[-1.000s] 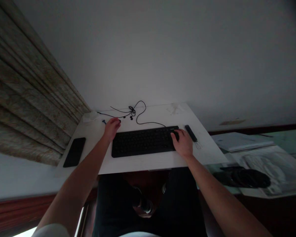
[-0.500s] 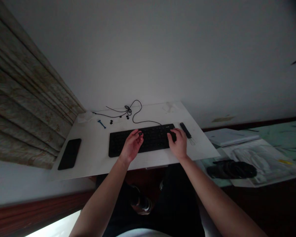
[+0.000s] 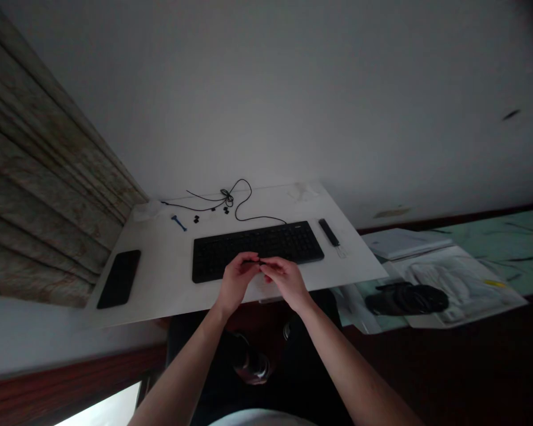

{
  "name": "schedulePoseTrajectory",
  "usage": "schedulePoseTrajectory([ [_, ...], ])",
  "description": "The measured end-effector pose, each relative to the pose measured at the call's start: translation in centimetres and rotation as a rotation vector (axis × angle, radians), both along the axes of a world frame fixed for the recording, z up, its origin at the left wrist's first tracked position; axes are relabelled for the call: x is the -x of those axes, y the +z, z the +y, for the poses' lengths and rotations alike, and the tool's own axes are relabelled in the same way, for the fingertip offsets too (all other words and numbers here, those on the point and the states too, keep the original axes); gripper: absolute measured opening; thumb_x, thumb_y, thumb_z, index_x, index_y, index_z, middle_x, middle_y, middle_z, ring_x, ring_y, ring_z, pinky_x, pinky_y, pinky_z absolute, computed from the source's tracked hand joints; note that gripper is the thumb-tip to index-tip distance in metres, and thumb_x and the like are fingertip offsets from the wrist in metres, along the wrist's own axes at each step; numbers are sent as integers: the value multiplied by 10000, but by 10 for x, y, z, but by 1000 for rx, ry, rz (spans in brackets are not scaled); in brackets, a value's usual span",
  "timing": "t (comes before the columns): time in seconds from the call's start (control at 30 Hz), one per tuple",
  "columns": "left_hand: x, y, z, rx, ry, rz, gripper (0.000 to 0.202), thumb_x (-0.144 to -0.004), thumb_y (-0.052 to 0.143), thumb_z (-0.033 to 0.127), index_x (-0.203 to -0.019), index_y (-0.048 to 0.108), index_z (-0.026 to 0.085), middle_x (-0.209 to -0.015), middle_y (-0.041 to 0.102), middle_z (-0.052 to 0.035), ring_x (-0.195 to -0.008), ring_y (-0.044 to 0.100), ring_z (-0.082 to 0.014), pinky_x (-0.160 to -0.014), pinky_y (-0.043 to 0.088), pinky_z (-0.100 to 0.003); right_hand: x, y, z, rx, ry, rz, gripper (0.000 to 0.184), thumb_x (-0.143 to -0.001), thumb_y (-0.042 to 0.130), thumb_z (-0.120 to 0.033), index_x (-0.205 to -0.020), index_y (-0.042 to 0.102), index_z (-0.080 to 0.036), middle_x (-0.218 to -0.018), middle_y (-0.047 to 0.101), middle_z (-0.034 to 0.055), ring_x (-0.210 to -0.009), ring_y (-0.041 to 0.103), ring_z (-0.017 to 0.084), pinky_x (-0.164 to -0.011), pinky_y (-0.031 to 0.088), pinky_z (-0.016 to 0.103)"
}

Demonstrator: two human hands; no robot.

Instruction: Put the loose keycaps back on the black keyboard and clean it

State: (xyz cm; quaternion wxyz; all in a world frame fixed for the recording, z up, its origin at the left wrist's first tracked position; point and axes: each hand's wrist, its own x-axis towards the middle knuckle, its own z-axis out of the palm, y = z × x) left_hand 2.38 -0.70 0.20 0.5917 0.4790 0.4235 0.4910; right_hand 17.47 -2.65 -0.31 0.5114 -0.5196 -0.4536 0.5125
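Two now together: left hand [image 3: 234, 284] and right hand [image 3: 290, 284] pinch a small dark piece [image 3: 260, 262] between fingertips, right newly off the keyboard [image 3: 257, 240] just beyond them, so I judge the handling now two-handed.

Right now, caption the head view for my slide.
Left hand and right hand hold a small dark piece by a black keyboard on a white table.

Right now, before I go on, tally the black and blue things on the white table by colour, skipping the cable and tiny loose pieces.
Black: 3 (keyboard, phone, wire-ended tool)
Blue: 1 (slim tool)
Total: 4
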Motion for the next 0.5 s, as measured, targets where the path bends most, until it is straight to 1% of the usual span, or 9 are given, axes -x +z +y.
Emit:
schedulePoseTrajectory([
  [0.07,0,-3,-3,-24,4,64,232,-790,750,248,-1012,702,200,-986,710,-23,-887,680,-144,-865,540,-292,-5,-4,-2,7,25,-37,316,-782,751,-476,-933,775,-200,-723,724,29,-598,612,161,-578,506,300],
  [0.13,0,-8,-7,-43,5,119,208,-808,733,257,-1006,704,199,-959,713,-25,-881,680,-151,-852,542,-292,-10,-7,-4,-7,57,-112,285,-809,729,-450,-939,778,-201,-763,741,41,-623,631,169,-603,508,307],
  [0.3,0,-21,-15,-131,-33,295,129,-859,686,294,-936,720,195,-898,721,-35,-832,671,-163,-796,541,-293,-20,-10,-10,-111,133,-374,182,-879,662,-340,-925,787,-216,-849,756,63,-758,688,199,-693,526,319],
  [0.4,-2,-25,-18,-182,-15,340,126,-877,670,296,-938,724,200,-900,724,-38,-831,672,-168,-798,541,-302,-21,-12,-12,-177,109,-408,171,-894,639,-303,-934,784,-221,-878,754,68,-788,696,202,-707,537,321],
  [0.5,-5,-23,-20,-197,14,308,128,-881,675,291,-967,726,210,-912,726,-45,-846,679,-180,-808,546,-314,-17,-13,-12,-197,69,-384,159,-890,649,-320,-930,776,-233,-892,760,62,-799,708,208,-723,554,336],
])
